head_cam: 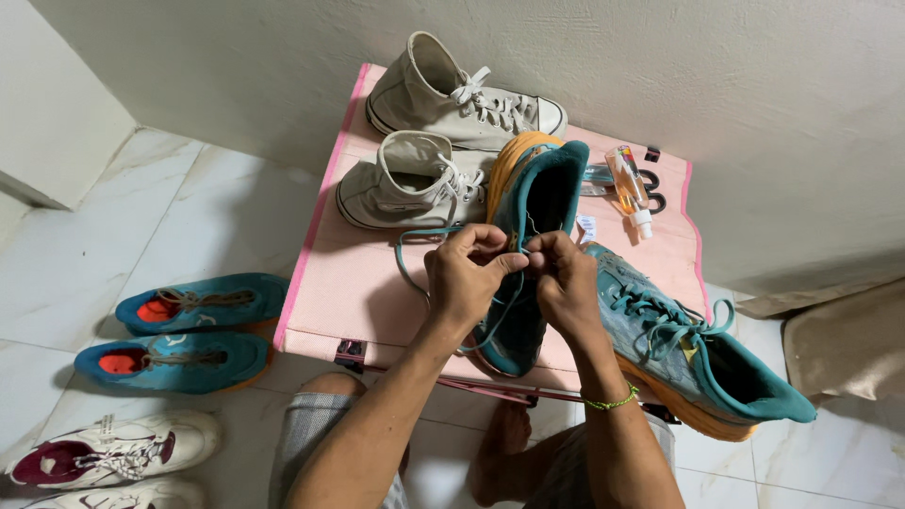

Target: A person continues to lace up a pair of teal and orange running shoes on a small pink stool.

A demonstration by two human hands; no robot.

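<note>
Your left hand (464,275) and right hand (564,283) meet at the centre of the frame over the teal running shoe (528,245) that stands toe-down against the near part of the pink bench (349,273), its orange sole turned to the left. Both hands are closed in a pinch: the left thumb and forefinger grip the teal lace (415,273) near the shoe's upper eyelets, and the right fingertips press together on the same lace just beside them, the two hands touching. A loop of that lace hangs out to the left across the pink surface. A green thread bracelet (613,402) circles your right wrist. To the lower right, the matching teal shoe (688,353) lies on its side, laced, its heel overhanging the bench edge. Two cream high-top sneakers (443,141) sit at the upper middle of the frame, side by side, toes to the right. A small orange spray bottle (630,188) and dark-handled scissors (652,188) lie at the upper right of the bench. On the marble floor at lower left rest a blue pair with orange insoles (189,330) and a white pair (113,452).
</note>
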